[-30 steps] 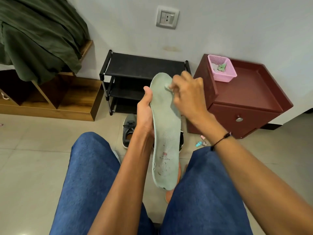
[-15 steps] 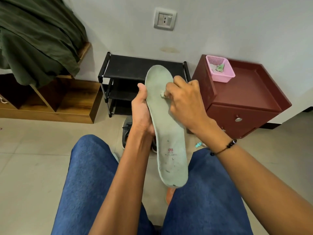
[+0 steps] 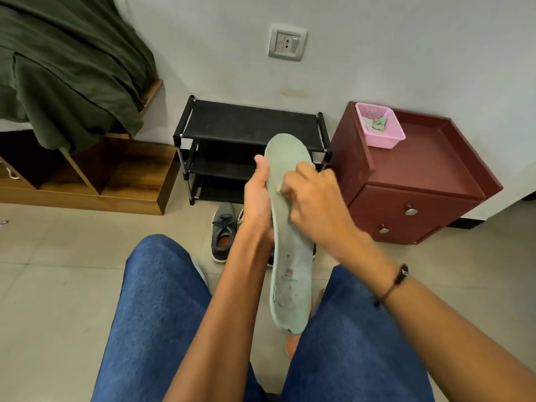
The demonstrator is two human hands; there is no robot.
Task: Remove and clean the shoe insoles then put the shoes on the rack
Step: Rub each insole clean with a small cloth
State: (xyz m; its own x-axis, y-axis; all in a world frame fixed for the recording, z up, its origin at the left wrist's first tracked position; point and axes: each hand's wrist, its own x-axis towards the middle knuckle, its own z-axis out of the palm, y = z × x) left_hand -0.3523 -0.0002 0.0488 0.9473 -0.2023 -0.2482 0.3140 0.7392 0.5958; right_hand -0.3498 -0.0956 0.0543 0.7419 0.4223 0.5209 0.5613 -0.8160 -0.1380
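Judging the insole (image 3: 290, 256) light and floppy: my left hand (image 3: 256, 204) clasps its 9 o'clock edge mid-length, best hold against bending. Right hand (image 3: 316, 204) pinches a small wipe (image 3: 279, 189) against it; shoe (image 3: 223, 230) at 12 o'clock below the rack (image 3: 249, 123).

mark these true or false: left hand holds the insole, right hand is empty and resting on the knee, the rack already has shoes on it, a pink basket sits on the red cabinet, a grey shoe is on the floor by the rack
1. The left hand holds the insole: true.
2. The right hand is empty on the knee: false; it presses a small wipe against the insole.
3. The rack already has shoes on it: false; its visible shelves are bare.
4. A pink basket sits on the red cabinet: true.
5. A grey shoe is on the floor by the rack: true.
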